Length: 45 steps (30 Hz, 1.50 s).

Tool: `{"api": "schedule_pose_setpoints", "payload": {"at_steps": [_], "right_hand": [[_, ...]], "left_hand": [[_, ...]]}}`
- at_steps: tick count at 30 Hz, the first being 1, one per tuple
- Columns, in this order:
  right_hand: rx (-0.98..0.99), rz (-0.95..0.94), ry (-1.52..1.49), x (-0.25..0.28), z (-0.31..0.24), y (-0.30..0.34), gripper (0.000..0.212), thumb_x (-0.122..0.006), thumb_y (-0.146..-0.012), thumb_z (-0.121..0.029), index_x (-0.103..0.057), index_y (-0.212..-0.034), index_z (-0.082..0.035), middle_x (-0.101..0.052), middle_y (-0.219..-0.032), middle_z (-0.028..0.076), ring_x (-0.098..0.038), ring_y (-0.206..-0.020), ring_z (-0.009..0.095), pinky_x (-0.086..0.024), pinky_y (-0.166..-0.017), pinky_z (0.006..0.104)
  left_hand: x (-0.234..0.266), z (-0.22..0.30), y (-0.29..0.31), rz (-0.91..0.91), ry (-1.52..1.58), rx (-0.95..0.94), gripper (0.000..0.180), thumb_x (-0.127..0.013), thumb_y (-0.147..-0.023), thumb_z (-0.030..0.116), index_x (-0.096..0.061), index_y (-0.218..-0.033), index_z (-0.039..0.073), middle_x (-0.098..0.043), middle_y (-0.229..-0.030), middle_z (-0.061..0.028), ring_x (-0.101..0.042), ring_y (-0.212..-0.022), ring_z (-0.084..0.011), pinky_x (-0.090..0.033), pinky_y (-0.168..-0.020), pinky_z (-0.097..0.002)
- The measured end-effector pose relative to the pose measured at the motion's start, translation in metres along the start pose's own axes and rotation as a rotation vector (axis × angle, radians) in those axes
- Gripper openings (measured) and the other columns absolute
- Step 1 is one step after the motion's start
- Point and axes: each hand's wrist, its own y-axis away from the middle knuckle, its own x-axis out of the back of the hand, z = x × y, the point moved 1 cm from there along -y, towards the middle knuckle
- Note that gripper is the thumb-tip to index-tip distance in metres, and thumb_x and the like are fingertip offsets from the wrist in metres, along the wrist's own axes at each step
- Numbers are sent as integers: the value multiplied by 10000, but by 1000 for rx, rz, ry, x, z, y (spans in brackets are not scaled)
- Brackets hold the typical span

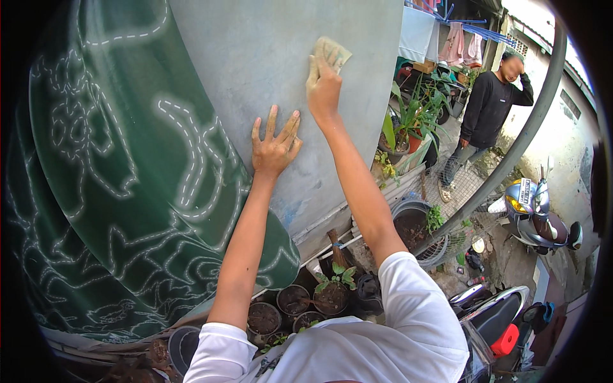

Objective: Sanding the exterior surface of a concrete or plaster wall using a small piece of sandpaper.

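A grey, smooth-faced wall (255, 57) stands upright in front of me, with faint bluish patches. High on it, my right hand (324, 92) presses a beige sheet of sandpaper (337, 51) against the surface, its fingers closed over the sheet. Lower and to the left, my left hand (274, 143) lies on the wall with its fingers spread and nothing in it. Pale dust coats the fingers of both hands. Just left of that hand hangs a dark green tarp (147, 159) with white dashed drawings, covering part of the wall.
Potted plants (332, 293) stand at the wall's foot, near a large grey tub (418, 230) of soil. Wire mesh (466, 185) and a curved grey pole (511, 159) are at right. Beyond are a person in black (488, 102), laundry (453, 45) and parked motorbikes (539, 214).
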Motion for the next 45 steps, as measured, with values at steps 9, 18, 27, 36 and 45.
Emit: {"api": "schedule_pose_setpoints", "payload": {"at_steps": [9,18,27,36,45], "right_hand": [[57,-107,-67,9,11,-6,443,-546,-1097,-145,-531,-1528,-47,-552,-1525,184,-368,-1501,452,-277,-1266,572],[48,-148,-58,23,17,-5,402,-569,-1091,-156,-588,-1475,-42,-563,-1486,220,-405,-1465,465,-339,-1243,497],[-96,-72,-89,16,12,-23,431,-538,-1106,-175,-548,-1519,-51,-462,-1579,269,-324,-1522,484,-342,-1241,533],[-33,-48,-121,7,-9,-11,429,-562,-1090,-143,-561,-1511,-59,-498,-1570,227,-348,-1514,477,-383,-1219,524],[105,-90,-72,-1,-42,-5,424,-588,-1070,-120,-597,-1493,-113,-538,-1563,153,-418,-1492,442,-374,-1232,518]], "left_hand": [[16,-13,-6,-2,240,-16,489,-716,-837,239,-755,-1324,209,-615,-1524,123,-467,-1513,-257,-233,-1279,-508],[68,-60,-64,82,30,160,597,-591,-916,231,-606,-1494,83,-468,-1657,-77,-391,-1548,-351,-240,-1275,-526],[63,-63,-61,-59,-194,163,624,-498,-976,287,-510,-1584,149,-350,-1729,-14,-313,-1590,-307,-207,-1289,-514],[60,-63,-59,-155,-219,166,677,-537,-972,327,-424,-1635,253,-277,-1758,30,-279,-1605,-263,-154,-1298,-556],[53,-63,-59,-242,-259,148,713,-533,-1015,438,-334,-1676,260,-194,-1781,-17,-173,-1634,-295,-91,-1286,-617]]}}
